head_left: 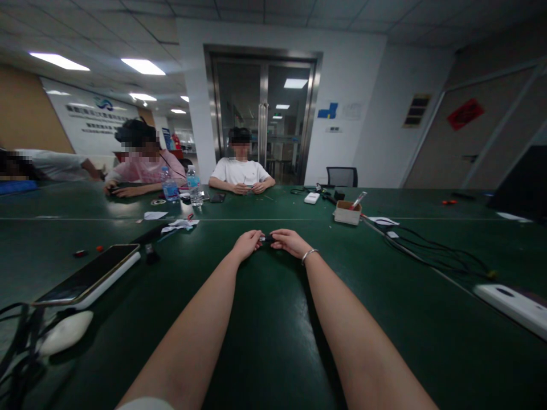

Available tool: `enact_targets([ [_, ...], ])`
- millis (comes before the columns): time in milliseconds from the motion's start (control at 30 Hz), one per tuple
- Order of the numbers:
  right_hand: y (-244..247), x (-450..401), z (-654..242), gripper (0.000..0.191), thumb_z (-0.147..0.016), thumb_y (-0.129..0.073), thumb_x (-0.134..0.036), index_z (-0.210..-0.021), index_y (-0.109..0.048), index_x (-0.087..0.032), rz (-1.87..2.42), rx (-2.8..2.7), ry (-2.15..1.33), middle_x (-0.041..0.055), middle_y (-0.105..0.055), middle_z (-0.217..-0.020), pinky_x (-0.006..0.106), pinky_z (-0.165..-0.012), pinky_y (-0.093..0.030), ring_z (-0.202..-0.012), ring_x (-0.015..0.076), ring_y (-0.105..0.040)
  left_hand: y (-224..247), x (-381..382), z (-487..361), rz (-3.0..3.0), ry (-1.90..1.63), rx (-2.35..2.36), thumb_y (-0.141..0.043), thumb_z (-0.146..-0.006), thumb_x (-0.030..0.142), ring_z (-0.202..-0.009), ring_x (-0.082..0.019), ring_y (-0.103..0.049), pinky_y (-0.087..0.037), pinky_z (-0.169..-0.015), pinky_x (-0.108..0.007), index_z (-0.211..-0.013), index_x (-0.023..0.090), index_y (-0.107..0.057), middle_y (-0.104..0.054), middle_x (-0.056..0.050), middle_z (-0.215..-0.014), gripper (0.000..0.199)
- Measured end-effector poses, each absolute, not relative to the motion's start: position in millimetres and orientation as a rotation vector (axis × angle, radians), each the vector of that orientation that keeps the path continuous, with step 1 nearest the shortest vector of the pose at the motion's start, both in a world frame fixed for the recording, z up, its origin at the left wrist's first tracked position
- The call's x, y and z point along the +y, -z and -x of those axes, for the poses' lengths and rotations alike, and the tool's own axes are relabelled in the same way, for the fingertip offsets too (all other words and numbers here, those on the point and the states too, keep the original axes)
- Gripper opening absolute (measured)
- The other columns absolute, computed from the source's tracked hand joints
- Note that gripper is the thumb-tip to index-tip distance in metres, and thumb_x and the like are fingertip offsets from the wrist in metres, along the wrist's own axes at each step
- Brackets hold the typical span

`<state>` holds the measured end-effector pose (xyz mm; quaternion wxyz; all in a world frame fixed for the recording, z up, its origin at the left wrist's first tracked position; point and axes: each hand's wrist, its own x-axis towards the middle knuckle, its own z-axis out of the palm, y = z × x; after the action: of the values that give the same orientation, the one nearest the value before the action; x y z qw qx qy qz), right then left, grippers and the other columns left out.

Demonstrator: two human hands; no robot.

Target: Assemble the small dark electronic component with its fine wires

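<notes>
Over the middle of the green table (269,319), both my arms are stretched forward and my hands nearly meet. Between my fingertips is a small black object with a light end (267,238), too small to name for certain. The fingers of my left hand (248,245) are closed at its light end. My right hand (290,242), with a silver bracelet (309,256) at the wrist, pinches its dark end. Parts of the object are hidden behind the fingers.
Left of my arms lie a phone (92,273) on a white box, a black brush-like item (151,254) and a white computer mouse (66,333). Bottles (195,188) stand farther off. To the right are a small box (347,213), cables (436,250) and a white device (513,304). People sit opposite.
</notes>
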<state>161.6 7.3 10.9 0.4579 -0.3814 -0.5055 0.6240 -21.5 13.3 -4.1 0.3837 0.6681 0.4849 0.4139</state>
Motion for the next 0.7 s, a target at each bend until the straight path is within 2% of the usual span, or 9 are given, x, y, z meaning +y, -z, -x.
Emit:
enact_targets([
  [133, -10.5, 7.9, -162.0, 0.01, -0.081, -0.061, -0.006, -0.09, -0.063, -0.008, 0.941, -1.255, -1.536, 0.0058, -0.068, -0.071, 0.018, -0.055, -0.057, -0.055, 0.0098, -0.066, 5.1, 15.3, 23.2, -1.711, -1.066, 1.243, -0.055, -0.078, 0.028, -0.067, -0.011, -0.055, -0.042, -0.054, -0.019, -0.107, 0.017, -0.062, -0.062, -0.006, -0.089, 0.032],
  [233, -10.7, 7.9, -161.9, 0.01, -0.081, -0.061, -0.005, -0.091, -0.063, -0.008, 0.944, -1.254, -1.539, 0.0061, -0.068, -0.071, 0.018, -0.055, -0.056, -0.055, 0.0097, -0.066, 6.2, 16.4, 24.4, -1.752, -1.051, 1.244, -0.059, -0.072, 0.02, -0.065, -0.01, -0.054, -0.043, -0.054, -0.02, -0.109, 0.018, -0.062, -0.061, -0.006, -0.092, 0.038],
  [367, -11.2, 7.1, -161.6, 0.01, -0.082, -0.059, -0.004, -0.091, -0.063, -0.008, 0.946, -1.247, -1.539, 0.0058, -0.067, -0.069, 0.017, -0.055, -0.056, -0.054, 0.0095, -0.065, 5.7, 15.1, 23.4, -1.746, -1.062, 1.234, -0.059, -0.073, 0.02, -0.06, -0.01, -0.052, -0.042, -0.053, -0.021, -0.108, 0.016, -0.062, -0.061, -0.004, -0.082, 0.035],
  [533, -10.5, 7.2, -161.5, 0.009, -0.081, -0.06, -0.005, -0.09, -0.063, -0.008, 0.938, -1.244, -1.536, 0.0061, -0.068, -0.07, 0.019, -0.055, -0.057, -0.055, 0.0098, -0.065, 5.0, 13.9, 21.7, -1.682, -1.088, 1.216, -0.054, -0.08, 0.031, -0.058, -0.009, -0.051, -0.041, -0.053, -0.02, -0.101, 0.014, -0.063, -0.059, -0.003, -0.071, 0.029],
  [700, -9.4, 8.6, -161.5, 0.01, -0.081, -0.061, -0.006, -0.09, -0.063, -0.009, 0.948, -1.247, -1.535, 0.0057, -0.068, -0.071, 0.019, -0.057, -0.057, -0.055, 0.0101, -0.066, 5.2, 14.1, 21.5, -1.702, -1.056, 1.212, -0.047, -0.084, 0.04, -0.052, -0.009, -0.049, -0.039, -0.051, -0.02, -0.093, 0.012, -0.065, -0.057, -0.002, -0.062, 0.035],
])
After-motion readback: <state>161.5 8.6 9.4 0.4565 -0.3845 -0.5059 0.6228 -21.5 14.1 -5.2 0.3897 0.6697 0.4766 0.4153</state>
